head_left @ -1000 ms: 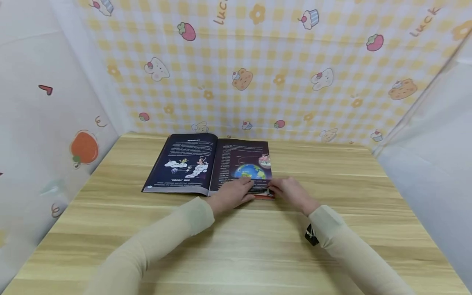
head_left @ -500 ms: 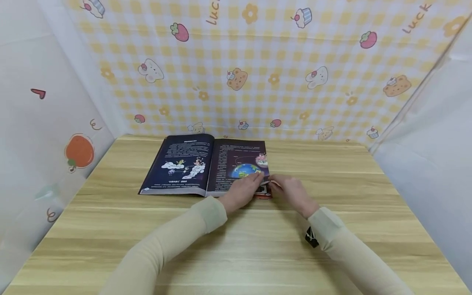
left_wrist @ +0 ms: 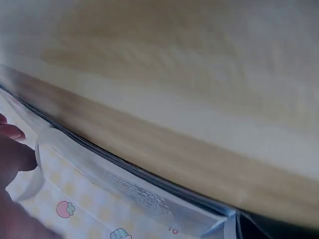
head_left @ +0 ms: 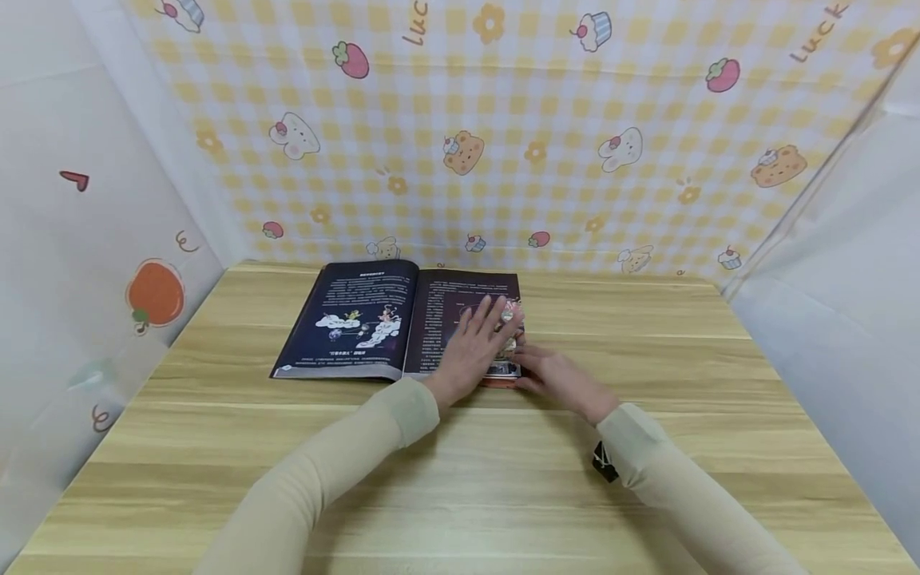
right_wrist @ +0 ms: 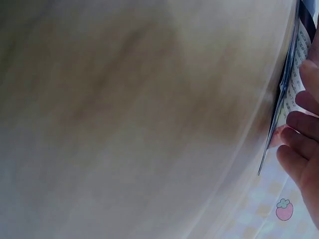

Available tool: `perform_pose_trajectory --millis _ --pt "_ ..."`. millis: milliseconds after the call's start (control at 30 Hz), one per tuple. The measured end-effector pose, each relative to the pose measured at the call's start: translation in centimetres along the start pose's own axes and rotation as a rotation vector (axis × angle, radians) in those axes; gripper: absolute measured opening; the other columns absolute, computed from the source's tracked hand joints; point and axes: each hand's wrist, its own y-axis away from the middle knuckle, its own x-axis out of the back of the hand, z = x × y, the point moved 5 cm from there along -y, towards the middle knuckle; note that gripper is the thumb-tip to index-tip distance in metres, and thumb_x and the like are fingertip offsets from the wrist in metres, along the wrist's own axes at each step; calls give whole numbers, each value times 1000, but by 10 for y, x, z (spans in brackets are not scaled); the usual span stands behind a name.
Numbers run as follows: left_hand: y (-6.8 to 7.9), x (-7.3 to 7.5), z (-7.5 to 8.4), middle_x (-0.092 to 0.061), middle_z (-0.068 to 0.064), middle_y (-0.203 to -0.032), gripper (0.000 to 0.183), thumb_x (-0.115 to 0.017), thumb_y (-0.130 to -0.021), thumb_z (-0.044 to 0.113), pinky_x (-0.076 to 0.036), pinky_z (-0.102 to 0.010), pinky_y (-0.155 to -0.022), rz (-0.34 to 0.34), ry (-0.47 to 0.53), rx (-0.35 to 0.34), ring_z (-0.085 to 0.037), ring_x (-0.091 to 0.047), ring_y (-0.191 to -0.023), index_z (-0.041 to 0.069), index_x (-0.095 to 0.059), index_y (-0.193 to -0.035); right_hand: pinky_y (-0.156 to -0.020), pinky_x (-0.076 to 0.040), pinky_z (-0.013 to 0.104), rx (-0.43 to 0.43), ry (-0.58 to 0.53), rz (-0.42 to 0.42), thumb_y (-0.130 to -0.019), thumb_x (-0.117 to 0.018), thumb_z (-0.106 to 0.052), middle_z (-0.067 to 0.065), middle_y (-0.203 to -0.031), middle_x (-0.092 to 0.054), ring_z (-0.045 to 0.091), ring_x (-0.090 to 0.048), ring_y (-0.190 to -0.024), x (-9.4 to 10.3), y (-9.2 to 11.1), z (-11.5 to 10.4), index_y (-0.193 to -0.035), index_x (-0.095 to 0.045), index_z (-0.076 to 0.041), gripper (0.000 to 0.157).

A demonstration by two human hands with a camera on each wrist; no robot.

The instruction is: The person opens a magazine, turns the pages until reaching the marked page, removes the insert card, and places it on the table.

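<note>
An open book [head_left: 359,319] with dark pages lies on the table, a cartoon and pale text printed on its left page. My left hand [head_left: 474,347] rests on the right page with its fingers straight and spread, hiding most of the picture there. At the lower right corner my right hand [head_left: 557,379] holds the page edges between thumb and fingers. A strip of other coloured pages and a red edge shows between the hands. In the right wrist view the right-hand fingers [right_wrist: 299,142] are beside the thin book edge [right_wrist: 279,99].
The wooden table [head_left: 460,495] spreads around the book. A small black object [head_left: 605,461] with pale cords is by the right cuff. Behind the table stands a yellow checked cloth [head_left: 539,96], and white sheets [head_left: 72,239] hang at the sides.
My left hand has slid up the right page and spread its fingers. My right hand stays at the lower corner, its thumb now lower. More of the pages beneath shows there.
</note>
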Motion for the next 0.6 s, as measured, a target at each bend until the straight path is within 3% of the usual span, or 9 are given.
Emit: perform_pose_trajectory --millis 67,167,267,333,467,600 --pt "-1 0 1 -12 -10 -158 72 -47 -92 -4 -14 -47 -117 -6 -128 -13 -29 -8 -145 23 -18 -152 -98 -44 46 15 7 -29 -87 -67 -20 25 -130 -53 39 -53 -118 -3 0 -1 -126 -56 3 47" --pt "1 -3 6 -16 -2 -158 60 -46 -95 7 -10 -44 -118 -50 -304 -97 -25 -9 -146 27 -28 -149 -98 -44 47 28 13 -61 -88 -65 -21 26 -131 -52 39 -53 -119 -4 1 -2 -127 -55 4 47" --pt "4 -6 12 -25 3 -155 47 -40 -98 19 -12 -40 -118 -141 -390 -196 -22 -17 -145 25 -37 -145 -97 -45 46 45 23 -70 -89 -64 -19 26 -130 -52 40 -54 -117 -5 1 -3 -125 -56 6 44" --pt "7 -8 13 -29 2 -154 44 -36 -100 24 -13 -39 -118 -207 -404 -223 -22 -20 -144 24 -41 -144 -96 -46 46 47 23 -70 -89 -64 -17 26 -129 -54 40 -55 -116 -5 0 -3 -123 -58 6 41" --pt "10 -6 4 -30 -3 -153 45 -39 -99 23 -11 -41 -118 -256 -410 -170 -25 -22 -143 22 -40 -144 -95 -47 46 25 14 -76 -88 -65 -17 26 -127 -55 39 -57 -114 -6 -1 -2 -120 -60 5 39" --pt "15 -2 -13 -24 -6 -155 47 -41 -98 19 -11 -42 -118 -245 -436 -89 -27 -17 -144 24 -38 -144 -96 -46 46 5 7 -84 -87 -66 -18 25 -127 -55 40 -56 -114 -6 -2 -1 -120 -61 4 40"
